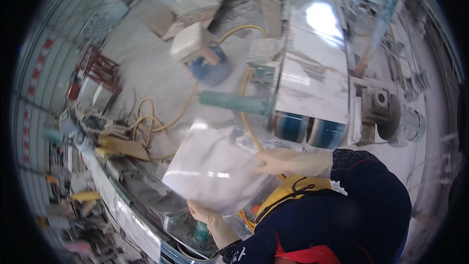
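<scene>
A glossy white marble-patterned tile (210,164) with grey veins hangs tilted before my body, held in both hands. My left hand (201,212), in a cream glove, is closed on its near left edge. At the right edge my right hand (273,161), gloved alike, grips it, slightly smeared by motion. The fingers under the tile are hidden. A larger white veined slab (315,68) lies on the roller conveyor to the right, above blue rollers (293,126). I wear a yellow apron (298,188) over dark sleeves.
A green roller post (234,102) sticks out left from the conveyor. Yellow hose (246,132) winds over the wet floor. Beyond stands a blue bucket (210,68) with a pale block on it. A motor (383,105) sits right of the conveyor; another slab line (132,222) runs at lower left.
</scene>
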A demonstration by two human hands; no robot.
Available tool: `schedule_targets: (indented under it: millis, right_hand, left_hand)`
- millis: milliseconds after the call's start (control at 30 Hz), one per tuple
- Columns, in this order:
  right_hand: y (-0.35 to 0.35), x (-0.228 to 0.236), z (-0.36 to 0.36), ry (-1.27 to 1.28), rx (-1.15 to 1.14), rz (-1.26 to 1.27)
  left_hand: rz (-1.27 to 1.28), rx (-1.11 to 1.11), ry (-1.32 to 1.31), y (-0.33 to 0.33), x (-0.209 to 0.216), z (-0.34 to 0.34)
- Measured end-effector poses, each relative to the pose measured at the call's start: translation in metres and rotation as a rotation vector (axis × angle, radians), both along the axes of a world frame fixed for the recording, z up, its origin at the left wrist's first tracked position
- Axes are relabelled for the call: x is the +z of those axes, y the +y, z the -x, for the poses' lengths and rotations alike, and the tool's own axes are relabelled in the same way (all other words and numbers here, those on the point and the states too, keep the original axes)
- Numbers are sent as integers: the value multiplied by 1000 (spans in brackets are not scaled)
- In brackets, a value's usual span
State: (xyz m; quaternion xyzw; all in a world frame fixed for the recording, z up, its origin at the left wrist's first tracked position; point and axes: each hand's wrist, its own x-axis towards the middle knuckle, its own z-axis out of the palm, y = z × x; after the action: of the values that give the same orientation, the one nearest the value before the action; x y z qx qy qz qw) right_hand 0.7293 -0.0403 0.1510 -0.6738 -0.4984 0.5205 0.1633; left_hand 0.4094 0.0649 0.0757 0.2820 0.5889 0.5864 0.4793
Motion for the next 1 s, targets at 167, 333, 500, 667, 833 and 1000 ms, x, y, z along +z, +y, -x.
schedule_targets:
  millis: [167,333,500,667,833,1000]
  right_hand:
    - [-92,-8,-72,23,-396,38]
    - [-165,-16,-65,2,-817,167]
    - [-209,-14,-21,126,-1136,159]
    - [-224,-27,21,145,-1264,210]
    - [-232,-35,40,74,-1265,324]
    - [-235,-52,46,266,-1379,223]
  left_hand:
    - [-22,-506,120,25,-12,-113]
    - [56,-784,140,26,-30,-191]
    - [228,-1043,118,8,-26,-233]
    - [283,-1210,192,-4,-32,-233]
    - [360,-1263,216,-13,-36,-225]
    - [410,-1299,227,-17,-28,-225]
